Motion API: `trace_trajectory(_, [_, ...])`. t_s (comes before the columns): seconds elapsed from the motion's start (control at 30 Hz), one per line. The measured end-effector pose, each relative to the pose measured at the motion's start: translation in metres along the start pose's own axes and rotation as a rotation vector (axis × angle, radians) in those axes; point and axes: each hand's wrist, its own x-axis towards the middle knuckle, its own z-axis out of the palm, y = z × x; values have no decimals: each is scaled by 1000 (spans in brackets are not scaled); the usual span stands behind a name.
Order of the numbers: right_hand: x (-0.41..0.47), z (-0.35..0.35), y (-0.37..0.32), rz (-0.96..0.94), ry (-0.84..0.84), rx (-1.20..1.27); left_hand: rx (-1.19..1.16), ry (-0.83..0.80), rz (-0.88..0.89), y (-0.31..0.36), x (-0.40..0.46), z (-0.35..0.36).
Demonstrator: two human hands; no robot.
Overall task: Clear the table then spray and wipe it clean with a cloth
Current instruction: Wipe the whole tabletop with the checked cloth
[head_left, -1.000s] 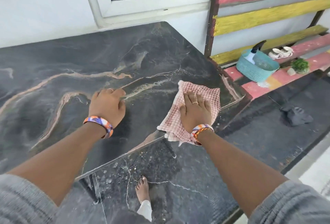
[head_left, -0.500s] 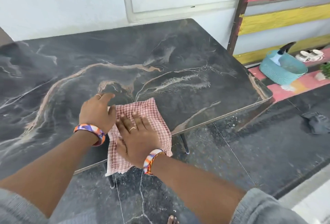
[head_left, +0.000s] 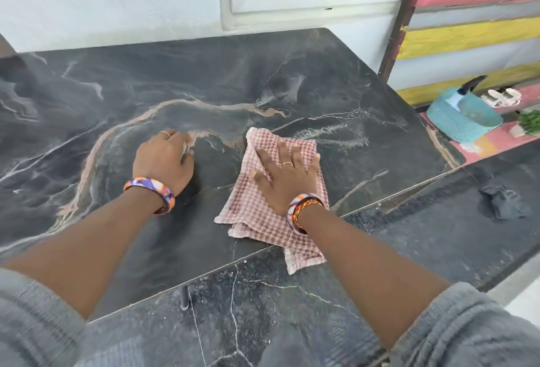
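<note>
The dark marble-patterned table (head_left: pixel 321 80) fills the middle of the view. A red-and-white checked cloth (head_left: pixel 254 208) lies folded near its front edge, one corner hanging over the edge. My right hand (head_left: pixel 285 175) presses flat on the cloth with fingers spread. My left hand (head_left: pixel 165 159) rests on the bare tabletop to the left of the cloth, fingers curled, holding nothing. A spray bottle (head_left: pixel 464 93) stands in a teal basket (head_left: pixel 458 124) on the bench at right.
A striped red and yellow bench (head_left: pixel 467 36) stands to the right of the table, with white sandals (head_left: pixel 502 97) and a small green plant (head_left: pixel 530 122) on it. A dark rag (head_left: pixel 502 201) lies on the floor. A white wall and window sit behind the table.
My right hand slid the cloth left to beside my left hand, then back right and a little further onto the table. My left hand stayed on the tabletop.
</note>
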Motion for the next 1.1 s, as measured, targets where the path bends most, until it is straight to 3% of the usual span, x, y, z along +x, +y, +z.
trace_trajectory(0.27, [80,-14,3,37,24,-9,-23,-52,-10,-15,62,11])
trace_trajectory(0.8, [337,-55,-12,-29,53,4,45,-72,-155,-31,266,57])
trace_trajectory(1.1, [420,-62,-42,22,71,5,61,-24,-213,-70,298,55])
